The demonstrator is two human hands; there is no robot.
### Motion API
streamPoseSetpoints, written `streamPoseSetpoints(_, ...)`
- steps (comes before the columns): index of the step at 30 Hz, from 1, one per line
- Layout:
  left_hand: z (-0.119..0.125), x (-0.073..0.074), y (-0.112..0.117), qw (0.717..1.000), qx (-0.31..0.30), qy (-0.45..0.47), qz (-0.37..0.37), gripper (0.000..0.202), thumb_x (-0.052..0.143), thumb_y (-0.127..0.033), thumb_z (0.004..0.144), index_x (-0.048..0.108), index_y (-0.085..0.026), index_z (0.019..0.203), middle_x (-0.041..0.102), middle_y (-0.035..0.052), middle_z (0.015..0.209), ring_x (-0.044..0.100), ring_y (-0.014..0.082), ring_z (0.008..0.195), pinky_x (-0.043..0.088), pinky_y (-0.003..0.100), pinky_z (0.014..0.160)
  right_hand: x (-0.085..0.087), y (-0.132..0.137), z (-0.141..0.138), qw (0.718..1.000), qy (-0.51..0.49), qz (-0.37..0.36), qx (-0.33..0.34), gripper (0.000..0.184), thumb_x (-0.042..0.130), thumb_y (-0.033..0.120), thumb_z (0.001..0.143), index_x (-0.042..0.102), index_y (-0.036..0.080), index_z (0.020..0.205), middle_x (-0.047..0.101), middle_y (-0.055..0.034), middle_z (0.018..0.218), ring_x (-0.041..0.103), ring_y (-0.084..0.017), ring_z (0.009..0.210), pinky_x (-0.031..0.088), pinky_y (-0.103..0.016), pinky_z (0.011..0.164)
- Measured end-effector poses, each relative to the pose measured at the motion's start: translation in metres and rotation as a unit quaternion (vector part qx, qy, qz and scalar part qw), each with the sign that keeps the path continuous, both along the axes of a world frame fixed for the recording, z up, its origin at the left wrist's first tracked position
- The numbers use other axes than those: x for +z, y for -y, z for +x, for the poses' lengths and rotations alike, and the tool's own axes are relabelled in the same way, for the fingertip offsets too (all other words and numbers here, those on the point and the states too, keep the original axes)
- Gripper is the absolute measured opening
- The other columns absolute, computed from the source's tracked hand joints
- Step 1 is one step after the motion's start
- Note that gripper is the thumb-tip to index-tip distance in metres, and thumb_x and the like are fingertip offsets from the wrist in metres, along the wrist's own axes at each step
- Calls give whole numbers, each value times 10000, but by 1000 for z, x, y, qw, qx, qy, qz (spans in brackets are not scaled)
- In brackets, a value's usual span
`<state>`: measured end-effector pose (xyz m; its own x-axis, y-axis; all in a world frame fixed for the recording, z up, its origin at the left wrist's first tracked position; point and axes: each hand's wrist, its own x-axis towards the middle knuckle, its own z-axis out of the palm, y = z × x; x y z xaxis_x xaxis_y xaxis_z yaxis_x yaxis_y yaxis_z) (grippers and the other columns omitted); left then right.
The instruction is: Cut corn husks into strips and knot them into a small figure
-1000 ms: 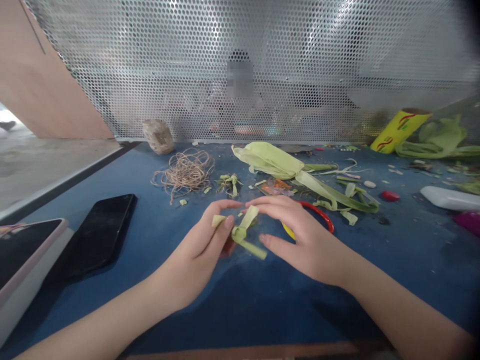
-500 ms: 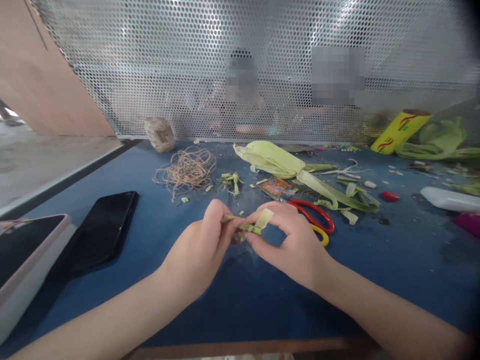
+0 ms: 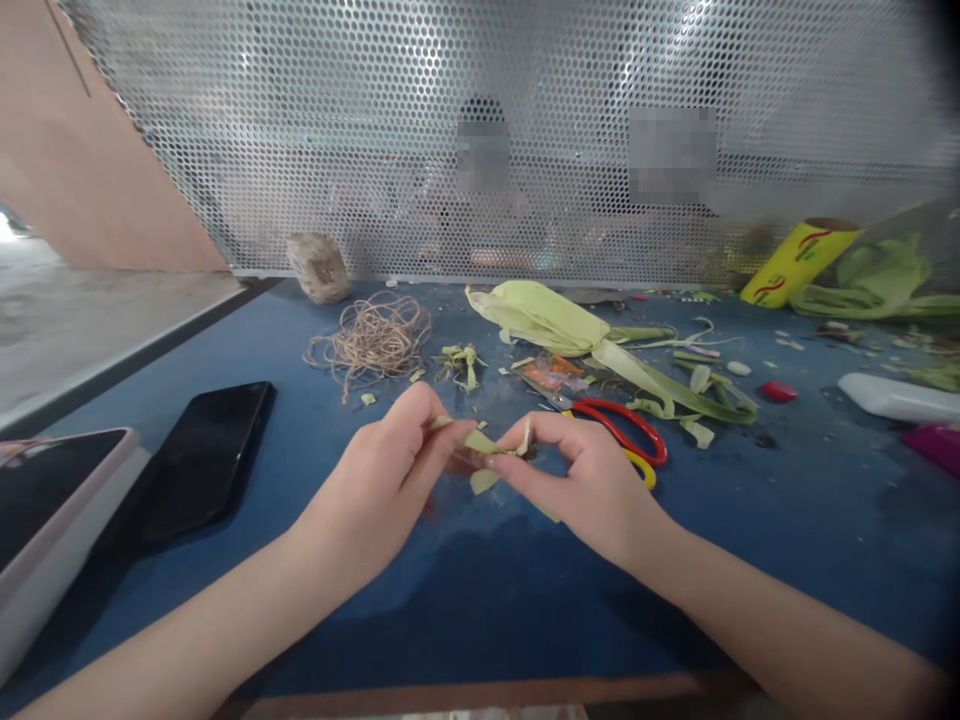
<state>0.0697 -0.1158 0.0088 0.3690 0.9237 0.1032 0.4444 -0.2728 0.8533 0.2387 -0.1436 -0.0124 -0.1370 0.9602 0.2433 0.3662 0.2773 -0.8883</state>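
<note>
My left hand (image 3: 382,480) and my right hand (image 3: 581,480) meet over the blue table (image 3: 480,600), both pinched on a small knotted strip of green leaf (image 3: 480,452). Thumb and fingers of each hand press one end of it, and a short loose end hangs down between them. Just behind my right hand lie scissors with red and yellow handles (image 3: 626,440). A larger pale green leaf bundle (image 3: 547,318) with long strips lies farther back.
A coil of tan twine (image 3: 373,342) and a twine ball (image 3: 319,266) sit at the back left. A black phone (image 3: 202,455) and a tablet (image 3: 52,500) lie at the left. A yellow roll (image 3: 799,258), more leaves and small scraps are at the right. A perforated metal screen (image 3: 480,130) closes the back; people are behind it.
My right hand went from lying flat over the strip to pinching it. Both hands drew slightly toward me and pulled the strip between them. The scissors' handles now show more.
</note>
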Motion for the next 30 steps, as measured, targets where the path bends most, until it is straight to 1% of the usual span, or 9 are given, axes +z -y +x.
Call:
streamPoseSetpoints(2,1,0,-2,993,-25,88,-69,240,470,-394,848,407,-208,709,666,-6,684,615,132,526,504,233,457,0,-1,1,1000,-15,-7,-7,88,620,257,754,605,181,711,673,2,693,614,-147,688,454,-235,649)
streamPoseSetpoints(4,3,0,-3,970,-63,176,-154,226,475,-420,837,456,-196,811,669,20,735,645,171,662,538,279,519,0,-3,3,999,-26,-19,-9,103,626,276,748,603,181,719,668,2,678,614,-149,684,462,-241,654)
streamPoseSetpoints(7,6,-4,-5,954,-107,179,-217,287,667,-316,708,517,-157,893,664,27,740,632,163,685,531,274,582,0,-5,5,999,-33,-25,-11,119,623,294,748,597,182,716,668,-3,681,615,-155,688,470,-261,678)
streamPoseSetpoints(9,6,-7,-5,959,-105,148,-217,296,721,-217,642,545,-148,870,645,-8,664,615,127,614,509,240,587,1,-5,6,999,-38,-32,10,119,629,298,739,598,185,725,669,-6,708,617,-157,704,475,-260,675)
streamPoseSetpoints(13,5,-9,-5,976,-75,97,-181,178,689,-218,666,562,-164,779,598,-49,550,569,98,505,461,203,522,4,-3,7,994,-25,-62,82,118,672,249,691,598,194,765,663,6,731,619,-148,702,484,-239,643)
streamPoseSetpoints(18,3,-7,-1,996,-50,11,-75,201,666,-276,692,527,-169,594,580,-35,578,519,99,541,401,193,502,3,-1,7,999,-3,-31,25,99,636,154,674,545,193,668,603,31,635,572,-117,606,465,-218,579)
streamPoseSetpoints(22,2,-2,2,994,-68,5,-90,226,627,-284,727,508,-171,572,553,-33,555,492,100,529,386,200,499,2,-1,6,995,-62,-77,-6,73,631,182,667,560,186,651,624,11,650,556,-110,580,454,-225,553)
streamPoseSetpoints(26,-1,5,4,992,-77,10,-103,244,634,-291,723,494,-167,566,557,-29,556,488,97,531,380,193,490,3,-2,6,985,-121,-125,-8,80,645,207,645,570,182,636,623,12,622,542,-97,531,441,-224,528)
streamPoseSetpoints(30,-4,8,2,993,-74,4,-91,236,631,-282,723,483,-168,580,496,-57,524,437,71,482,343,172,447,2,-4,9,984,-137,-112,22,73,638,259,702,622,188,704,650,-1,693,582,-116,616,457,-237,589)
